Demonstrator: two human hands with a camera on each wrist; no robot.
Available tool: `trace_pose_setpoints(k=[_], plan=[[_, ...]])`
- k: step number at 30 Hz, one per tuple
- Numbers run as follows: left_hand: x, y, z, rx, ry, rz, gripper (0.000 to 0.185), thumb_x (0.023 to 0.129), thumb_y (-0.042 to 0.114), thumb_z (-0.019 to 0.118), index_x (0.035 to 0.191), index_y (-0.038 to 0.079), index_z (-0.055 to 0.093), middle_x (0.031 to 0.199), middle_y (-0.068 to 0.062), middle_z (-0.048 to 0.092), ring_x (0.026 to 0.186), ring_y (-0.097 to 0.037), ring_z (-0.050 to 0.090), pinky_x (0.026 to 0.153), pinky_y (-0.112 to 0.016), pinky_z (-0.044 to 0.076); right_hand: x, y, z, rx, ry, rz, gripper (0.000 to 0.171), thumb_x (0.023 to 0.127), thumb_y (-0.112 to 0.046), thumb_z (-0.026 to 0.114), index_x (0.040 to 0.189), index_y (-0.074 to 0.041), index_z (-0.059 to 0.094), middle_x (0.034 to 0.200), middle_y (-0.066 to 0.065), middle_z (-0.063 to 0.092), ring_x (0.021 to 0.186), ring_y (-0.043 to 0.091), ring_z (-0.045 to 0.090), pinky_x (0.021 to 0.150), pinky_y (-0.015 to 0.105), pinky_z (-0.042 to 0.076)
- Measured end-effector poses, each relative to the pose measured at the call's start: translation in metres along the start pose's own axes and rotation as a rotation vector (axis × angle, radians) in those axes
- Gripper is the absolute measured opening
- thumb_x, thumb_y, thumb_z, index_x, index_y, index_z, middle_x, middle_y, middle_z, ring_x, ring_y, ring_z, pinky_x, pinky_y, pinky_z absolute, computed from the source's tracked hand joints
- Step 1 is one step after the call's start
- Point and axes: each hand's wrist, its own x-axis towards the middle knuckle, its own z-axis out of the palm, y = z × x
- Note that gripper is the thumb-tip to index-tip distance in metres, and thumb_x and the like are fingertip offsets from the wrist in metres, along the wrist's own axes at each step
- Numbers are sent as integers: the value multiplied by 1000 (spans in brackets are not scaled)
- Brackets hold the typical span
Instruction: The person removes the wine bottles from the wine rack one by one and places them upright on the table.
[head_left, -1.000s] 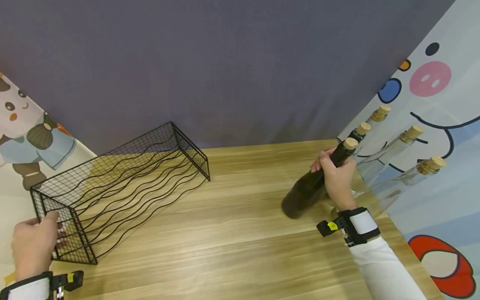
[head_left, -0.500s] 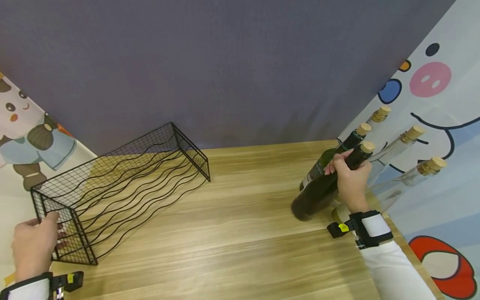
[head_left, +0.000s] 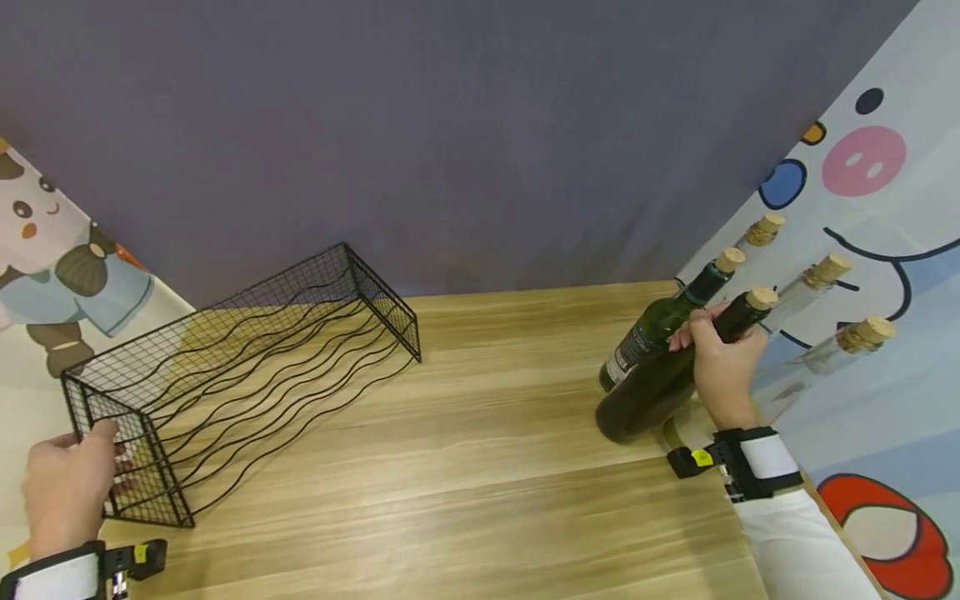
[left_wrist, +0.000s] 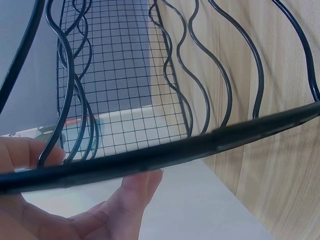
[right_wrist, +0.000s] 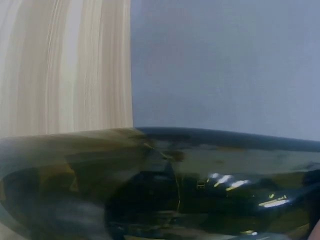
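Observation:
A black wire bottle rack [head_left: 393, 312] with wavy bars stands on the table at the left. My left hand [head_left: 67, 492] grips its near end; in the left wrist view, fingers [left_wrist: 135, 190] lie around the end wire. At the right, my right hand [head_left: 723, 371] holds a dark corked wine bottle [head_left: 652, 396] by its neck. That bottle leans, its base low at the tabletop; I cannot tell if it touches. It fills the lower part of the right wrist view. Just behind it stands a green labelled wine bottle [head_left: 652, 329] with a cork, partly covered.
Several clear corked bottles stand at the table's right side, among them one clear bottle [head_left: 813, 287] behind my right hand and another clear bottle [head_left: 840, 350] nearer. A grey partition [head_left: 480, 150] borders the wooden table [head_left: 450, 433] at the back. Printed cloth hangs at both sides.
My right hand has moved right with the dark bottle, toward the other bottles. The green labelled bottle behind it shows more now. My left hand and the rack have stayed put.

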Motion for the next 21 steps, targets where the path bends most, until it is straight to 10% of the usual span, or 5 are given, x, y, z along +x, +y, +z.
trace_pose_setpoints(k=[21], plan=[[-2,0,-2,-27,-8,11,75,99,38,27,152,-11,7,134,-41,45,51,-7,43,39,-27,49,5,-7,-3,-335,240,-27,24,84,4,50,63,-3,59,49,-2,57,40,7,55,46,17,46]])
